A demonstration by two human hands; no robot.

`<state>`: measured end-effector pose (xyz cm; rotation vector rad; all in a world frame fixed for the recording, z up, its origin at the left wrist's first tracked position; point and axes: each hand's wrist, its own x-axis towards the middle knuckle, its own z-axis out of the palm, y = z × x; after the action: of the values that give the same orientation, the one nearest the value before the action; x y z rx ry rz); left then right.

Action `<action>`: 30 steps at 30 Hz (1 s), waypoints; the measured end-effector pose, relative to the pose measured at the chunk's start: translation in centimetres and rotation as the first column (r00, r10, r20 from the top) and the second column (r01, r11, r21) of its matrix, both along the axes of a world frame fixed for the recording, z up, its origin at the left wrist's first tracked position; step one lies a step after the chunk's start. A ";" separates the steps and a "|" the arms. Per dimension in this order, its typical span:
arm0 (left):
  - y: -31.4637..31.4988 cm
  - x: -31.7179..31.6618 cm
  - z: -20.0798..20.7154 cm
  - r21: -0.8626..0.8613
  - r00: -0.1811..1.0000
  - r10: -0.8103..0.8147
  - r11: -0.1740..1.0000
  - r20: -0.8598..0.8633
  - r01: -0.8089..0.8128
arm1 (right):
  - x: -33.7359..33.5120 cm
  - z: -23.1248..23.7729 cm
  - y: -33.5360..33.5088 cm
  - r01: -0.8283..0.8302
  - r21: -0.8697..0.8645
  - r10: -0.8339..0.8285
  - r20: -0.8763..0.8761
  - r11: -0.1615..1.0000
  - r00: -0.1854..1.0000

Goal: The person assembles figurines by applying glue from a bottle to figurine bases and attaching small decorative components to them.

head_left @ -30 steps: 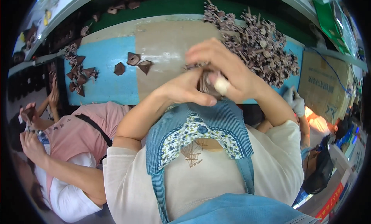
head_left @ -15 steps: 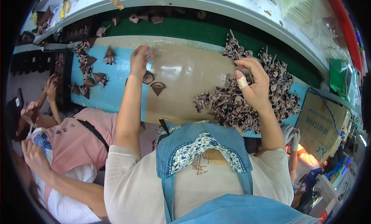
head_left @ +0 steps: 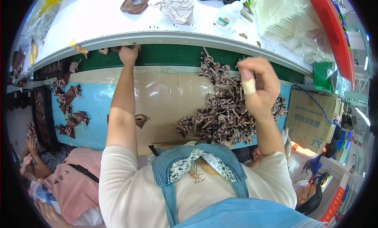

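Observation:
My left hand (head_left: 129, 54) reaches to the green strip (head_left: 169, 55) below the shelf edge, its fingers curled at small brown parts there. The shelf edge and the hand itself hide most of what the fingertips touch. Loosely bent, my right hand (head_left: 260, 86) hovers over a large pile of small brown, black and tan figures (head_left: 222, 120). A gap shows between its thumb and fingers, and I see nothing in it. A tan bandage (head_left: 249, 87) wraps that thumb. On the brown mat (head_left: 165, 94), beside my left forearm, lies a brown cone-shaped part (head_left: 140, 120).
A white shelf (head_left: 94, 23) spans the far side, carrying a crumpled cloth (head_left: 177, 7) and plastic bags (head_left: 281, 19). More brown figures (head_left: 70, 95) lie at the left on blue sheeting. A cardboard box (head_left: 309, 118) stands right. A co-worker in a pink apron (head_left: 75, 177) sits left.
My left hand has moved away from me, from above the mat to the green strip under the shelf. My right hand stays over the pile. The view has shifted, showing more of the shelf.

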<state>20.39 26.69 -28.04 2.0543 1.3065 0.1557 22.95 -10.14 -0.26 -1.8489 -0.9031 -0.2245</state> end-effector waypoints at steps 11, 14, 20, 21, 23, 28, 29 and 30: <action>-10.0 -11.9 -2.7 0.091 0.912 -0.253 0.967 0.324 0.236 | 5.0 2.1 6.4 0.140 0.008 -0.139 -0.084 0.990 0.987; -11.8 -12.2 -0.9 0.128 0.935 -0.239 0.969 0.264 0.211 | 3.1 2.2 5.3 0.076 0.268 -0.014 -0.227 0.960 0.974; -14.2 -9.6 2.6 0.415 0.871 -0.479 0.775 -0.108 0.477 | -1.0 0.5 0.7 0.003 0.346 0.067 -0.190 0.938 0.979; -14.3 -9.2 1.8 0.419 0.869 -0.485 0.771 -0.102 0.480 | -1.7 0.4 -0.2 0.024 0.304 0.054 -0.245 0.952 0.968; -14.6 -8.9 0.6 0.292 0.870 -0.491 0.826 -0.044 0.482 | -2.9 -0.1 -2.1 0.055 0.244 0.036 -0.355 0.968 0.934; -18.7 -10.3 6.4 -0.400 0.758 -0.335 0.691 0.560 0.601 | -5.5 0.2 -6.6 0.040 0.110 0.016 -0.472 0.993 0.882; -20.1 -11.2 9.3 -0.540 0.692 -0.122 0.536 0.711 0.649 | -6.1 0.3 -7.2 0.007 0.116 0.050 -0.480 0.993 0.876; -21.2 -12.1 12.0 -0.545 0.700 -0.126 0.536 0.703 0.644 | -6.7 0.5 -7.7 -0.034 0.124 0.091 -0.489 0.992 0.867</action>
<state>8.27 5.49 -16.08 1.3032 0.3154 0.0016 16.24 -17.88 0.19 -1.6552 -0.5740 0.2327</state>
